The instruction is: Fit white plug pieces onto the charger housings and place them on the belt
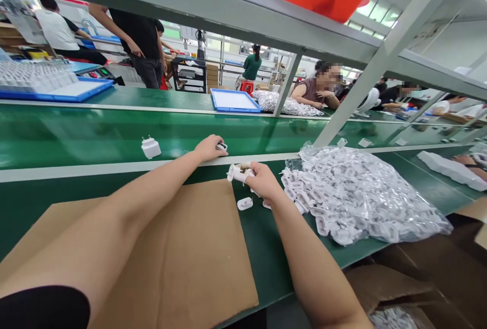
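Left hand (pixel 210 148) out on belt (pixel 95 136), fingers clamped on small white part (pixel 221 146); right hand (pixel 262 182) gripping white plug (pixel 236 172) at belt edge. Clear bag (pixel 365 192) of white plugs just right. Blue tray (pixel 235 101) beyond; no legible writing.

Left hand (pixel 210 147) sets a white part (pixel 221 146) on the green belt (pixel 95 138).
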`<state>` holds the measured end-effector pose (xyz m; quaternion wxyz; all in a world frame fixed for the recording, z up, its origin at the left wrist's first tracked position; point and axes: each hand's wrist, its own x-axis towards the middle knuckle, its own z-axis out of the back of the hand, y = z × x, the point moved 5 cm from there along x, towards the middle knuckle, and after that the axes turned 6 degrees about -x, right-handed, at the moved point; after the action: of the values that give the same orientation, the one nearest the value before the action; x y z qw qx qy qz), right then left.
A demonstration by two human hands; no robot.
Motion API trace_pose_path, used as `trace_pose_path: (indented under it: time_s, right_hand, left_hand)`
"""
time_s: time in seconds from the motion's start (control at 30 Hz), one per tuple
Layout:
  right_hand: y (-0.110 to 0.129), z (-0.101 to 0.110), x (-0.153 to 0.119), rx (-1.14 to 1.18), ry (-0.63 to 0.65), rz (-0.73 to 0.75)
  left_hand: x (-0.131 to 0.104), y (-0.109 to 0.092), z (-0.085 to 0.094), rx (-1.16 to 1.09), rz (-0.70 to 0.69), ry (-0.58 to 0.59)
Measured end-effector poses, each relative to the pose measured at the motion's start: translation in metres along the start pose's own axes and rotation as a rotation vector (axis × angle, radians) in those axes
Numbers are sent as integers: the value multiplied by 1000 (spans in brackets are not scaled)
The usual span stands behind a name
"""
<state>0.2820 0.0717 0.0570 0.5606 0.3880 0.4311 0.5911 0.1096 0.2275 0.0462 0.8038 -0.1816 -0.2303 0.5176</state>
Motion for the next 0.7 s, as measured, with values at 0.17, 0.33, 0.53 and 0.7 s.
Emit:
trace_pose_path:
  time_s: [0.17, 0.33, 0.53, 0.7]
  right_hand:
    - [3, 0, -3, 232, 69, -67]
    - [14, -15, -14, 60, 113, 102]
    - [29, -27, -35, -340, 32, 261]
    - [30, -41, -42, -218, 215, 165]
  left_hand:
    - [-67, -14, 13, -25, -53, -19]
    - [-150, -25, 10, -196, 23, 22]
    - [-197, -22, -1, -545, 88, 58]
    - [-209, -14, -8, -713, 69, 74]
